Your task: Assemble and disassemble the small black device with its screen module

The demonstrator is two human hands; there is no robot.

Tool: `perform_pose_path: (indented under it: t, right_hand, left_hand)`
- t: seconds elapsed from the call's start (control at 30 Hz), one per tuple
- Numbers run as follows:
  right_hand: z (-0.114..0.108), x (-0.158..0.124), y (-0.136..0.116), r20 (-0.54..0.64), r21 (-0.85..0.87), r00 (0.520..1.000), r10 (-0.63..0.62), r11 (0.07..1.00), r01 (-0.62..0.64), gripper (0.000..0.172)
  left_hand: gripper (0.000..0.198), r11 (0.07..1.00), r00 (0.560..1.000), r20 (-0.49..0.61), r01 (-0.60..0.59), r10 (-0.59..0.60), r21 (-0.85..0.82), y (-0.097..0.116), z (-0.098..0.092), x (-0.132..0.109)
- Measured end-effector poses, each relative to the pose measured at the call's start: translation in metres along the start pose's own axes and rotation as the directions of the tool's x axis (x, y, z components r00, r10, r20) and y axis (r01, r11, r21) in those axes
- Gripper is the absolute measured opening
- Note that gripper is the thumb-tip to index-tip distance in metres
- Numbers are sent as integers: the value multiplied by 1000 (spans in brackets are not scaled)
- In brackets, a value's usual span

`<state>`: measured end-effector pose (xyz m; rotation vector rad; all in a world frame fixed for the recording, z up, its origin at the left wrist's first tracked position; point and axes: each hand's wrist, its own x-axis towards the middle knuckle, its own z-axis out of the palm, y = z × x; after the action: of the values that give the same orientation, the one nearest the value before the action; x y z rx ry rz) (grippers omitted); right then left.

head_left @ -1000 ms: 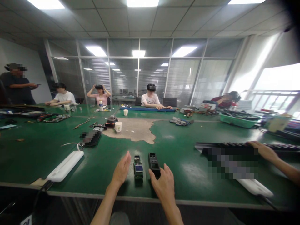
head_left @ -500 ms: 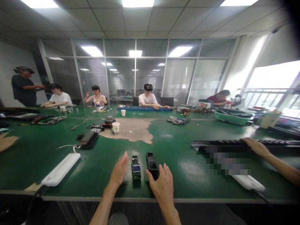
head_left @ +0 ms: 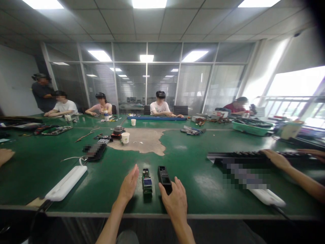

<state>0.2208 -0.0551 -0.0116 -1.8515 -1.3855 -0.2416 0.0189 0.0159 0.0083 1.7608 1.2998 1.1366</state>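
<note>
A narrow green circuit board (head_left: 147, 183) with a small blue-grey display lies lengthwise in front of me. Just left of it my left hand (head_left: 129, 184) is held with fingers stretched out, holding nothing. A black plastic housing (head_left: 164, 176) with rectangular cut-outs lies to the right of the board, apart from it. My right hand (head_left: 175, 198) is around the near end of this housing, thumb on its left side and fingers on its right. The palm hides that near end.
White power strips lie at left (head_left: 66, 183) and right (head_left: 269, 196). A paper cup (head_left: 125, 138) stands beyond the board. At right, another person's hand (head_left: 278, 159) rests on a long black bar (head_left: 236, 156). A green basket (head_left: 251, 128) stands farther back. Co-workers sit across the table.
The black housing has turned slightly, its far end leftward, within my right hand. My left hand has barely moved. At right another hand has appeared; the standing person has moved right.
</note>
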Motion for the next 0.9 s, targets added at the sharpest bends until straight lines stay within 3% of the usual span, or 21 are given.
perform_pose_path:
  t: [0.13,0.3,0.5,0.9]
  right_hand:
    - [-10,6,-10,7,152,1000,27,988,-28,55]
    - [-20,11,-41,18,270,1000,-5,963,0,51]
    - [-11,2,-70,55,203,996,-64,978,52,53]
    - [-4,-5,-83,80,106,995,-66,993,58,50]
  left_hand:
    - [68,1000,1000,-4,-3,3,-4,0,0,0]
    - [66,1000,1000,-9,-1,1,-17,-1,0,2]
    - [65,1000,1000,7,-23,23,-13,-3,-1,2]
    - [68,998,1000,6,-7,7,-56,-9,1,2]
